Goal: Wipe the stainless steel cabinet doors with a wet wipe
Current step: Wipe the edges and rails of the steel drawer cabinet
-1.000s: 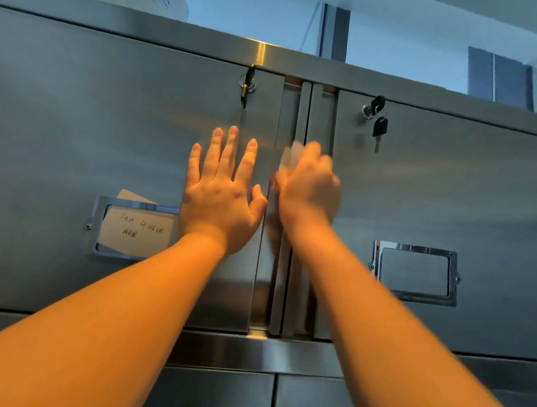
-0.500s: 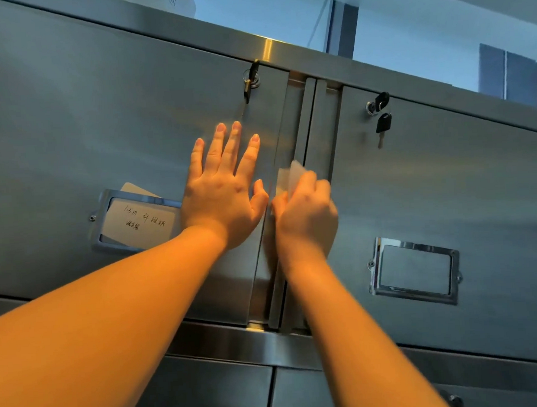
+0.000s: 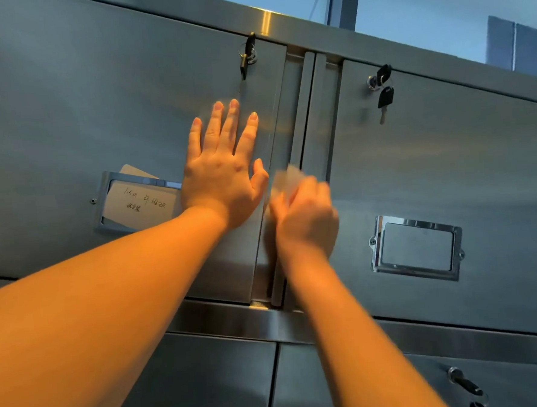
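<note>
Two stainless steel cabinet doors fill the view, a left door (image 3: 99, 125) and a right door (image 3: 463, 172), meeting at vertical handle strips (image 3: 305, 113) in the middle. My left hand (image 3: 224, 174) presses flat on the left door with fingers spread straight. My right hand (image 3: 306, 220), blurred by motion, grips a white wet wipe (image 3: 286, 180) against the handle strip at the seam. Only the wipe's top shows above my fingers.
A key (image 3: 247, 55) hangs in the left door's lock and a black-headed key (image 3: 383, 95) in the right one. A label holder (image 3: 138, 202) with a handwritten card sits left; an empty holder (image 3: 416, 247) sits right. Lower doors (image 3: 209, 380) lie below the steel rail.
My right hand has slid the wipe down the centre strips from near the top to mid height. My left hand has stayed flat on the left door.
</note>
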### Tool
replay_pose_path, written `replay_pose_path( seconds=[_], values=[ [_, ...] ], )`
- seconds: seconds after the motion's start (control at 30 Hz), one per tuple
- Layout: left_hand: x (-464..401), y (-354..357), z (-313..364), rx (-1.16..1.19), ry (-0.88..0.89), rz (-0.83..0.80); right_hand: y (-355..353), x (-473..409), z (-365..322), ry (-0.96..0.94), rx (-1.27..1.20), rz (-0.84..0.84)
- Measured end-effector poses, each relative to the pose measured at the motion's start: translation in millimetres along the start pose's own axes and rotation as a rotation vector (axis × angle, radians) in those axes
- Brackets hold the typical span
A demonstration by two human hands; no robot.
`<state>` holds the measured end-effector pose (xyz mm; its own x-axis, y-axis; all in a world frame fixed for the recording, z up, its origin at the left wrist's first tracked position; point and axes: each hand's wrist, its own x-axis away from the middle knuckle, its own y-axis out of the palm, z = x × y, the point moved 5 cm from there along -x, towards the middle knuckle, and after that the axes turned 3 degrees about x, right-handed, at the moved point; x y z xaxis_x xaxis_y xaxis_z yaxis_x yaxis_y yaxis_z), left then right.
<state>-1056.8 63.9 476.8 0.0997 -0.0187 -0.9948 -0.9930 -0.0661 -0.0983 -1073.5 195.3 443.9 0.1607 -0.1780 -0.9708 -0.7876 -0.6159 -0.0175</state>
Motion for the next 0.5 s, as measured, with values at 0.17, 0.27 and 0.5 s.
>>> replay_pose_path(
  seconds=[0.17, 0.27, 0.5],
  values=[
    [0, 1, 0, 0.006, 0.019, 0.044, -2, -117, -27, 0.068, 0.027, -0.093],
    [-1, 2, 0, 0.004, 0.025, 0.060, 1, -102, -24, 0.021, 0.034, -0.060],
    [0, 2, 0, 0.009, 0.017, 0.031, 2, -6, 1, -0.086, -0.072, -0.007]
  ],
)
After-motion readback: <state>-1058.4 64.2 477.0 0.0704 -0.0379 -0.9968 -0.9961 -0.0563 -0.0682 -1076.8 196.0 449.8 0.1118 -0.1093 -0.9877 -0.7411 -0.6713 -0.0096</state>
